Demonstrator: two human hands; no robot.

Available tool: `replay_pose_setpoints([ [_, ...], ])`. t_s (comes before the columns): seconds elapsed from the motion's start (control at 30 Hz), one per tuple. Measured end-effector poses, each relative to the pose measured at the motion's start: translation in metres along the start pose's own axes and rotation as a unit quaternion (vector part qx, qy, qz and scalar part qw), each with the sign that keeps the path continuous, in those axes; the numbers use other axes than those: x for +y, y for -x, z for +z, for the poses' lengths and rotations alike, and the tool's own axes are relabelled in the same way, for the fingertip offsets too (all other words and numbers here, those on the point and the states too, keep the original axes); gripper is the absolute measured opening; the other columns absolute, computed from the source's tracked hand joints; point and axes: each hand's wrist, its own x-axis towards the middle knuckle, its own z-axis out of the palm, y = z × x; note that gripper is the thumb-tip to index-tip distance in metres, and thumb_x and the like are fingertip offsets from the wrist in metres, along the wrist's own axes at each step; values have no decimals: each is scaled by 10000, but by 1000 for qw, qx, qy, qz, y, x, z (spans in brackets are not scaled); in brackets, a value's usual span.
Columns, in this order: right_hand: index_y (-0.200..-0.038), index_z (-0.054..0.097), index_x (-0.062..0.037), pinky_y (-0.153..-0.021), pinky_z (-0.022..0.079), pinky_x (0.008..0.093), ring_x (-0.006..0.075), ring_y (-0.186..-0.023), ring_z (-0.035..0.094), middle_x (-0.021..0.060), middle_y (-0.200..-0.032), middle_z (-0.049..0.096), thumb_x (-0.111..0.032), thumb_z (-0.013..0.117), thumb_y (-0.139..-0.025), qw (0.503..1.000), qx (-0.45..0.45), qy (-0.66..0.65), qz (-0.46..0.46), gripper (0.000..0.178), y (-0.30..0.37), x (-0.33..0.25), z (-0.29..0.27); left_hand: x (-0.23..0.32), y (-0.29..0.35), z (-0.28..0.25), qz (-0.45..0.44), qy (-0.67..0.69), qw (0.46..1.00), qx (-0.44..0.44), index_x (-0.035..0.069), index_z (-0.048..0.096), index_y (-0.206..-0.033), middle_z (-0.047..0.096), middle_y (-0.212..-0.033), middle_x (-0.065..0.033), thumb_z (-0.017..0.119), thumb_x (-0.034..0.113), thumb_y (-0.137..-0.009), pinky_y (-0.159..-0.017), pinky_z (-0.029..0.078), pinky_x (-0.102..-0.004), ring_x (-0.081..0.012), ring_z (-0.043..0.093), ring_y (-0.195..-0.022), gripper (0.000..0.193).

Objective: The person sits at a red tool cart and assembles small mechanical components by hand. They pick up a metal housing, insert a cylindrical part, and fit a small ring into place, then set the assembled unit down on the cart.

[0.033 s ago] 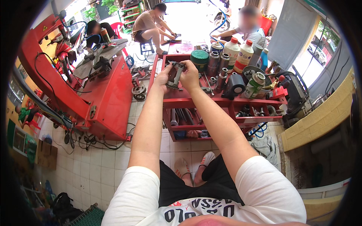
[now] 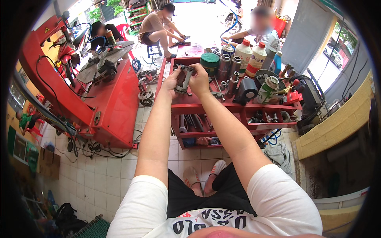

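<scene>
Both arms reach forward over the top of a red tool cart (image 2: 190, 99). Between my hands is a dark grey, frame-shaped metal bracket (image 2: 183, 82) with an opening in its middle. My left hand (image 2: 170, 84) grips its left side with the fingers closed. On its upper right, my right hand (image 2: 199, 79) is closed around the edge. Small metal bits lie on the cart top just below the bracket. A green round tub (image 2: 209, 63) stands beyond my right hand, and a thin metal rod (image 2: 219, 88) lies to its right.
Cans, bottles and large sockets crowd the cart's right side, including a green-white spray can (image 2: 269, 89) and a black container (image 2: 247, 90). A red machine (image 2: 115, 107) stands left, with cables on the tiled floor. Metal parts (image 2: 146, 95) lie beside it. Several people sit beyond.
</scene>
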Motion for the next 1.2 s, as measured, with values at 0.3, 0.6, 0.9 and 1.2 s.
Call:
replay_pose_setpoints([
  [0.3, -1001, 679, -16, -702, 506, 330, 204, -765, 618, 89, -872, 658, -88, 805, -855, 1000, -8, -3, 8, 206, 1, -1, -2, 1, 5, 5, 14, 6, 1000, -9, 163, 706, -1146, 762, -950, 4, 652, 408, -1067, -587, 586, -330, -138, 719, -728, 264],
  [0.6, -1000, 682, -12, -712, 516, 335, 213, -757, 622, 100, -872, 660, -118, 818, -872, 1000, -4, -1, -3, 215, 0, 4, 3, 3, -2, -6, -11, 20, 999, -27, 176, 715, -1145, 770, -977, 1, 644, 379, -1072, -671, 587, -336, -138, 726, -814, 227],
  [0.9, -1047, 673, -14, -772, 541, 380, 308, -839, 668, 142, -939, 677, -67, 790, -856, 1000, -10, 3, 1, 230, 1, 1, 1, 1, -1, -6, 45, 22, 999, -15, 227, 688, -1335, 757, -1164, 15, 639, 196, -1076, -822, 603, -337, -131, 723, -1031, 265],
  [1.2, -1101, 652, -19, -810, 551, 425, 388, -912, 674, 164, -988, 669, 46, 686, -833, 999, -15, -3, -42, 278, 0, -12, -4, 1, -2, -4, 52, 46, 996, -46, 169, 646, -1202, 752, -1055, -38, 610, 308, -1088, -702, 644, -391, -216, 758, -872, 184],
])
